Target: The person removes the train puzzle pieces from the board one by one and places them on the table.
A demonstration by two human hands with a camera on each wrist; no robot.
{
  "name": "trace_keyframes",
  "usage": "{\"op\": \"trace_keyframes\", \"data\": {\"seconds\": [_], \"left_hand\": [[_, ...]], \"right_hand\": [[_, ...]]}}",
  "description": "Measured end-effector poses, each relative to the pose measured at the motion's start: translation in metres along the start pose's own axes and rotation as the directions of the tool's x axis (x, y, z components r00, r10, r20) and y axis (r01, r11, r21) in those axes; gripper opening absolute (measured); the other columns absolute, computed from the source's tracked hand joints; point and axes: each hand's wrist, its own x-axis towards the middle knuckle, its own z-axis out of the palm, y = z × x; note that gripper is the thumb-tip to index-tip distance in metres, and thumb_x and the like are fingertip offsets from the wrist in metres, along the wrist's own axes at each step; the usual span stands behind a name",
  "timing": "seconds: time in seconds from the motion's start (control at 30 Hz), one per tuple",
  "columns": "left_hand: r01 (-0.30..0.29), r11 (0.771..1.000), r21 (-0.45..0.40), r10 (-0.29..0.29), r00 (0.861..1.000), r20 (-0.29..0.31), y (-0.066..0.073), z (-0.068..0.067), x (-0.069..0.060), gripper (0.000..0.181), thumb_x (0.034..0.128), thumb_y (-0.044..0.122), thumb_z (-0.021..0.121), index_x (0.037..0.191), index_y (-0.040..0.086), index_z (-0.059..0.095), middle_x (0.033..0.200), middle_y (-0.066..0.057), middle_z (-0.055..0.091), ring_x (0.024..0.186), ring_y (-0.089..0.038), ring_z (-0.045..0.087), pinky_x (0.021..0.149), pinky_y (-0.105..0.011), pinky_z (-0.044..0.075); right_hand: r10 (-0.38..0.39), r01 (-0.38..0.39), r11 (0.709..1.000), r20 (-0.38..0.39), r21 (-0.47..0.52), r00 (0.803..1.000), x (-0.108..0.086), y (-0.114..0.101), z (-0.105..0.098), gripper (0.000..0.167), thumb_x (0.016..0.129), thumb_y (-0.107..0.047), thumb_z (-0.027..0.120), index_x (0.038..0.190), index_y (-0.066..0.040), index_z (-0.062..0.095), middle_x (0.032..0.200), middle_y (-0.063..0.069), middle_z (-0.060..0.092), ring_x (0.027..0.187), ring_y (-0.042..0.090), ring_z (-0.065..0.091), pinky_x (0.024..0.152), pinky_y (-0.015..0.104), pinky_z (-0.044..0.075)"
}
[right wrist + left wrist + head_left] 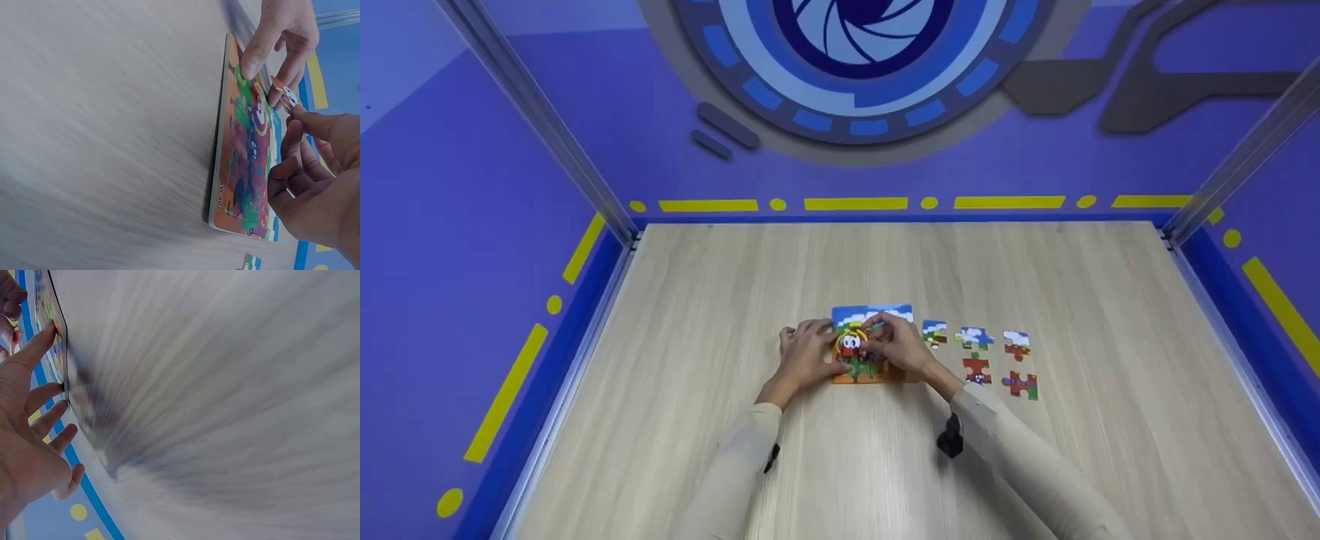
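Observation:
A puzzle board [853,379] with a colourful cartoon picture and an orange lower border lies flat on the table. My right hand [901,346] is over the board and pinches a puzzle piece [289,98] with a cartoon face between thumb and fingertips, raised and tilted. At the board's left side is my left hand [804,356]. Its thumb presses on the picture, while the other fingers spread along the left edge, as the left wrist view shows. Much of the board's right half is hidden by the right hand in the head view.
Several loose puzzle pieces lie right of the board: a blue-topped piece [935,330], a sky piece [975,336], a white-and-red piece [1016,343], a red piece [977,367] and a red-and-green piece [1021,385]. Blue printed walls [840,176] enclose the wooden table [720,285].

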Motion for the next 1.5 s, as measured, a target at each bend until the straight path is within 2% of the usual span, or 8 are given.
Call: {"op": "trace_keyframes", "data": {"seconds": [0.17, 0.43, 0.67, 0.77, 0.87, 1.03, 1.27, 1.5], "left_hand": [[-0.001, 1.0, 0.0, 0.001, 1.0, -0.005, 0.0, 0.001, 0.001, 0.069, 0.0801, 0.045, 0.085, 0.136, 0.01, 0.066, 0.149, -0.014, 0.056, 0.139, -0.038, 0.047, 0.108, -0.069, 0.027], [0.002, 1.0, 0.029, -0.002, 1.0, -0.006, 0.002, 0.002, 0.001, 0.068, 0.0808, 0.047, 0.084, 0.136, 0.011, 0.067, 0.15, -0.012, 0.056, 0.139, -0.036, 0.048, 0.109, -0.067, 0.028], [0.031, 0.999, 0.007, -0.031, 0.999, 0.013, 0.002, 0.002, 0.001, 0.07, 0.0809, 0.047, 0.084, 0.139, 0.012, 0.064, 0.152, -0.011, 0.054, 0.142, -0.036, 0.045, 0.112, -0.066, 0.025], [0.026, 1.0, 0.003, -0.026, 1.0, 0.004, 0.001, 0.002, 0.0, 0.071, 0.0801, 0.047, 0.084, 0.138, 0.011, 0.065, 0.151, -0.012, 0.055, 0.141, -0.036, 0.046, 0.112, -0.066, 0.025], [0.019, 1.0, 0.0, -0.019, 1.0, -0.006, 0.001, 0.0, -0.001, 0.071, 0.0794, 0.047, 0.085, 0.137, 0.01, 0.066, 0.15, -0.012, 0.056, 0.14, -0.036, 0.047, 0.111, -0.066, 0.025], [0.01, 0.999, 0.032, -0.01, 1.0, -0.014, -0.001, -0.002, -0.002, 0.07, 0.0789, 0.048, 0.085, 0.135, 0.01, 0.067, 0.147, -0.012, 0.058, 0.138, -0.036, 0.047, 0.111, -0.068, 0.024], [0.015, 0.999, 0.051, -0.014, 1.0, -0.012, -0.006, -0.006, -0.003, 0.07, 0.0783, 0.047, 0.086, 0.135, 0.01, 0.067, 0.148, -0.012, 0.058, 0.139, -0.037, 0.047, 0.111, -0.069, 0.025], [0.011, 0.998, 0.056, -0.011, 1.0, -0.007, -0.007, -0.007, -0.004, 0.071, 0.0788, 0.047, 0.085, 0.136, 0.01, 0.066, 0.15, -0.011, 0.056, 0.14, -0.037, 0.046, 0.112, -0.068, 0.024]], "right_hand": [[0.018, -0.018, 1.0, 0.012, 0.026, 1.0, -0.009, 0.0, -0.002, 0.027, 0.095, -0.005, 0.07, 0.121, 0.0, 0.064, 0.093, 0.016, 0.073, 0.072, 0.033, 0.067, 0.052, 0.022, 0.045], [-0.009, 0.007, 0.997, 0.019, 0.078, 1.0, -0.021, 0.007, -0.014, 0.029, 0.094, -0.005, 0.071, 0.121, 0.004, 0.062, 0.093, 0.025, 0.071, 0.063, 0.027, 0.066, 0.051, 0.035, 0.053], [0.019, -0.017, 0.999, -0.047, 0.046, 0.999, -0.032, 0.012, -0.028, 0.031, 0.092, -0.006, 0.074, 0.12, 0.001, 0.064, 0.099, 0.018, 0.074, 0.081, 0.033, 0.07, 0.065, 0.028, 0.055], [0.008, -0.006, 0.999, -0.055, 0.035, 0.998, -0.038, 0.012, -0.034, 0.029, 0.092, -0.006, 0.074, 0.117, 0.002, 0.064, 0.097, 0.019, 0.074, 0.081, 0.035, 0.071, 0.064, 0.026, 0.054], [-0.004, 0.006, 0.999, -0.045, 0.042, 0.999, -0.043, 0.013, -0.041, 0.027, 0.092, -0.003, 0.073, 0.115, 0.004, 0.063, 0.094, 0.021, 0.073, 0.076, 0.029, 0.07, 0.063, 0.024, 0.052], [0.004, -0.002, 0.998, -0.026, 0.057, 1.0, -0.051, 0.018, -0.054, 0.027, 0.092, 0.001, 0.07, 0.117, 0.008, 0.062, 0.095, 0.026, 0.072, 0.073, 0.027, 0.07, 0.062, 0.026, 0.052], [0.067, -0.067, 0.998, -0.09, 0.008, 0.994, -0.06, 0.028, -0.069, 0.025, 0.09, 0.0, 0.072, 0.114, 0.003, 0.064, 0.095, 0.02, 0.074, 0.077, 0.022, 0.065, 0.063, 0.021, 0.048], [0.045, -0.051, 0.998, -0.121, -0.048, 0.992, -0.069, 0.038, -0.079, 0.026, 0.089, 0.002, 0.074, 0.112, 0.005, 0.064, 0.096, 0.021, 0.075, 0.075, 0.011, 0.062, 0.063, 0.019, 0.046]]}}
